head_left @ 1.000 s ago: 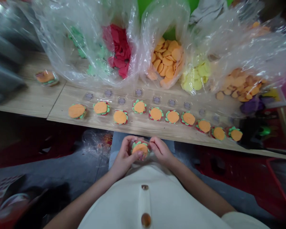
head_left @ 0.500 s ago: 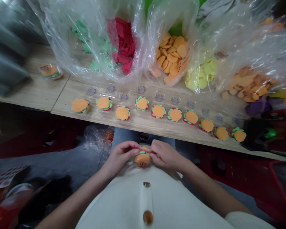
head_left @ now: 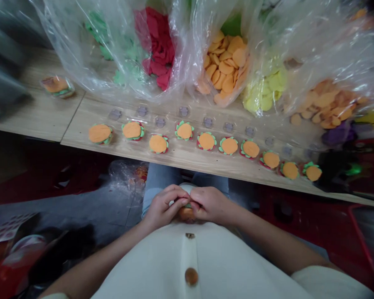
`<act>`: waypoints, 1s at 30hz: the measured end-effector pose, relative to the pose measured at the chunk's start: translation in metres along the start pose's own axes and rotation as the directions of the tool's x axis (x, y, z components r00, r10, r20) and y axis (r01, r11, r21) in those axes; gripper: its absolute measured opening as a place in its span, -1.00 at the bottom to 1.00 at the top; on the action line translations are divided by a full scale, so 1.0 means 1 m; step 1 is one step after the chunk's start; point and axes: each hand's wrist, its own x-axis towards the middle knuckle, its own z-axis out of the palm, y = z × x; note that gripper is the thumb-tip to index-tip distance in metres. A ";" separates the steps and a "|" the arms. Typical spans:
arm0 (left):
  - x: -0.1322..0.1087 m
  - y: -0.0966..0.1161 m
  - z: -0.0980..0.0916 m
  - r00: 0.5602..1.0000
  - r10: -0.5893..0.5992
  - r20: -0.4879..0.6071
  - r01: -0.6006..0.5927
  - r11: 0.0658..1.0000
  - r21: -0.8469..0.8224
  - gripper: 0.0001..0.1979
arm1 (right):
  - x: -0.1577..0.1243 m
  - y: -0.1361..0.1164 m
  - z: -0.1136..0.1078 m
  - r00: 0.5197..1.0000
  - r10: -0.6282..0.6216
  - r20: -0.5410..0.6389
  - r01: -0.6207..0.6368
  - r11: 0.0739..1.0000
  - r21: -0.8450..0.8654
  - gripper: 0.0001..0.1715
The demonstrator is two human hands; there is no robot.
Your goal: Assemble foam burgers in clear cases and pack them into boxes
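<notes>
Below the near edge of the counter [head_left: 187, 162], a small burger-shaped craft piece [head_left: 186, 214] is held clenched between the left grip [head_left: 164, 203] and right grip [head_left: 210, 204], its orange edge barely showing, both grips equally near.

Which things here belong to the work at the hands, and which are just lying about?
Work: left hand, right hand, burger-shaped piece between them, row of burger-shaped pieces, empty clear cups, bag of orange discs, bag of red pieces, bag of green pieces, bag of yellow discs.
Lying about: crumpled plastic bag, printed sheet.
</notes>
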 end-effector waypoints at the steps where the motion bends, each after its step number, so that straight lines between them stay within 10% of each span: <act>1: 0.001 0.001 0.000 1.000 -0.004 0.007 0.004 1.000 -0.018 -0.87 | -0.001 0.000 0.000 1.000 -0.016 -0.008 0.016 1.000 0.004 -0.87; 7: 0.017 0.001 -0.006 0.980 -0.181 0.079 0.197 0.930 -0.311 -0.85 | 0.000 0.019 -0.001 0.980 0.083 -0.183 -0.043 0.976 0.212 -0.81; 12: 0.020 -0.009 -0.004 0.925 -0.379 -0.019 0.270 0.692 -0.669 -0.79 | 0.000 0.029 0.018 0.808 0.400 -0.433 -0.166 0.860 0.483 -0.73; 23: 0.031 -0.010 -0.005 0.922 -0.383 0.059 0.350 0.757 -0.552 -0.78 | 0.002 0.034 -0.013 0.976 0.218 -0.016 -0.205 0.937 0.283 -0.73; 30: 0.015 -0.021 -0.014 0.916 -0.330 0.227 0.400 0.730 -0.555 -0.65 | -0.008 0.045 0.023 0.920 0.340 -0.196 -0.214 0.854 0.474 -0.68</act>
